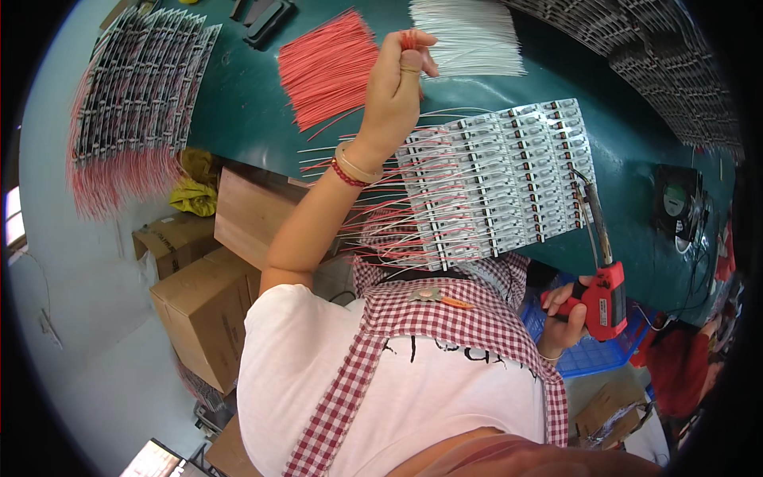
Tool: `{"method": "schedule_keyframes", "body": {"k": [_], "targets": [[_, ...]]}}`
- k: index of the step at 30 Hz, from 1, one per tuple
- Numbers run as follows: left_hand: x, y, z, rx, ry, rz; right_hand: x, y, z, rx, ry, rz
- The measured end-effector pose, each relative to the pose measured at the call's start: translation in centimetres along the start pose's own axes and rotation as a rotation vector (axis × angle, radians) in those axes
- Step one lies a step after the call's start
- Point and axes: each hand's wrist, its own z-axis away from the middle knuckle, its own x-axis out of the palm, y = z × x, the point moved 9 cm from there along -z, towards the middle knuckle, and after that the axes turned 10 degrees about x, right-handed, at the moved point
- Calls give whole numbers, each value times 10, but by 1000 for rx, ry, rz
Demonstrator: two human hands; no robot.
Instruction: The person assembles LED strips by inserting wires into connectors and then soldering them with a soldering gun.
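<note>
**Circuit-board panel (509, 175) partly wired, by the look of it**

The panel overhangs the table's (238, 95) near edge. Red and white leads (381, 208) fringe its left side, while its right columns show none that I can see. Loose red wires (330, 71) and white wires (469, 40) lie in plenty farther in; wired panels (147, 87) sit across the table's left edge. The left hand (393, 95) is pinched closed, seemingly on a few red strands (408, 40). The right hand (566, 322) grips a soldering gun (608, 306), tip over the panel's right side, contact unclear.
</note>
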Motion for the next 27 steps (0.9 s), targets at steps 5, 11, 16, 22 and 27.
{"method": "schedule_keyframes", "body": {"k": [5,11,16,22,27], "targets": [[2,4,-3,13,17,-49,-5,-3,2,5,63,8],[4,9,-5,-20,104,116,-2,-8,-3,22,45,-13],[22,28,-18,-201,-30,147,-3,-27,-11,36,76,-50],[65,23,-12,-448,-388,112,-2,-56,-35,13,5,-109],[115,27,25,-565,-606,112,27,-52,-61,135,127,50]]}}
